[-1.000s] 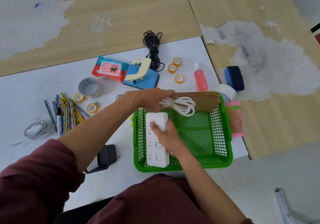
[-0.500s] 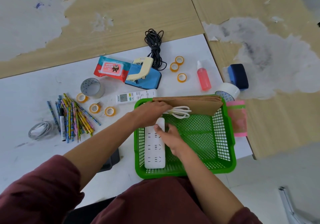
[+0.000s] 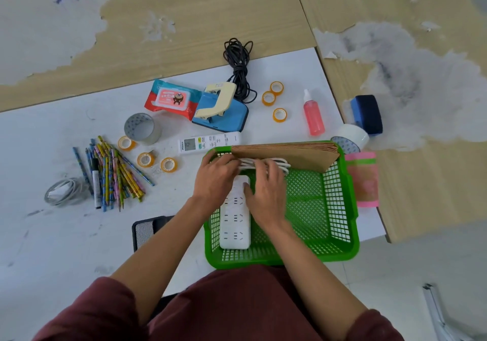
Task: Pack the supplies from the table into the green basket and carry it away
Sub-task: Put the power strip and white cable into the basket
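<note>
The green basket (image 3: 340, 209) stands at the table's near edge, in front of me. A white power strip (image 3: 234, 224) lies flat along its left side. Its coiled white cord (image 3: 280, 163) sits at the basket's far end, against a stack of brown paper bags (image 3: 290, 153) leaning on the far wall. My left hand (image 3: 214, 180) grips the left part of the coil with curled fingers. My right hand (image 3: 266, 193) lies over the coil, fingers pressing on it and thumb on the strip's far end.
On the white sheet lie a wipes pack (image 3: 171, 98), hole punch (image 3: 220, 110), black cable (image 3: 239, 69), small tape rolls (image 3: 272, 94), pink spray bottle (image 3: 313, 116), remote (image 3: 208, 141), pencils (image 3: 116, 174), grey tape roll (image 3: 142, 128) and white cable (image 3: 62, 191). White tape (image 3: 351, 137), blue eraser (image 3: 367, 114) and pink roll (image 3: 362, 180) sit right of the basket.
The power strip went from tilted in my right hand to flat in the basket. My left hand lowered the coiled cord to the far end, and my right hand moved up onto it.
</note>
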`<state>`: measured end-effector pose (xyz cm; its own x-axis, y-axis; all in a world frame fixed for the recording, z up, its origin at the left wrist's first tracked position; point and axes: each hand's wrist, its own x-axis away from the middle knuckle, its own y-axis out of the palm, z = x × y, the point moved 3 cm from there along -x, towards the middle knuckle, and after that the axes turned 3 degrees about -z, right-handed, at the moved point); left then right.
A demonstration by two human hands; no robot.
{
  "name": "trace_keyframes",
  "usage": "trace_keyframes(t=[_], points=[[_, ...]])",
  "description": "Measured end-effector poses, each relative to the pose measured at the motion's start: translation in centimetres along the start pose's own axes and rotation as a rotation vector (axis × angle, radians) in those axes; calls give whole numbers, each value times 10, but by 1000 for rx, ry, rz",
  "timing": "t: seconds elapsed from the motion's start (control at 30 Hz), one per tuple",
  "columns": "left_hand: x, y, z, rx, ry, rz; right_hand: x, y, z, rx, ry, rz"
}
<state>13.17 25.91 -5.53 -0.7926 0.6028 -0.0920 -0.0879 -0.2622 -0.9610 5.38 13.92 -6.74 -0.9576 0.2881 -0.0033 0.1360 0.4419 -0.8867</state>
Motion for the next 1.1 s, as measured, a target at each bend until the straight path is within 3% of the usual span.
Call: trace_keyframes(t=[0.1, 0.17, 0.27, 0.37, 0.73, 0.93, 1.1], points=[[9, -7, -5, 19, -92, 59, -14, 5, -4, 35, -200, -84], [19, -8, -12, 136, -302, 82, -17, 12, -5, 87, -250, -156], [28, -6, -16, 608, -627, 16, -18, 17, -5, 48, -244, -142], [23, -5, -14, 903, -755, -92, -25, 15, -8, 19, -230, -107], [9, -1, -23, 732, -789, -66, -34, 18, -17, 79, -160, -95], [-3, 3, -28, 622, -840, -52, -36, 28, -16, 253, -213, -80], [-8, 8, -29, 644, -761, -117, -34, 28, -12, 216, -246, -69]])
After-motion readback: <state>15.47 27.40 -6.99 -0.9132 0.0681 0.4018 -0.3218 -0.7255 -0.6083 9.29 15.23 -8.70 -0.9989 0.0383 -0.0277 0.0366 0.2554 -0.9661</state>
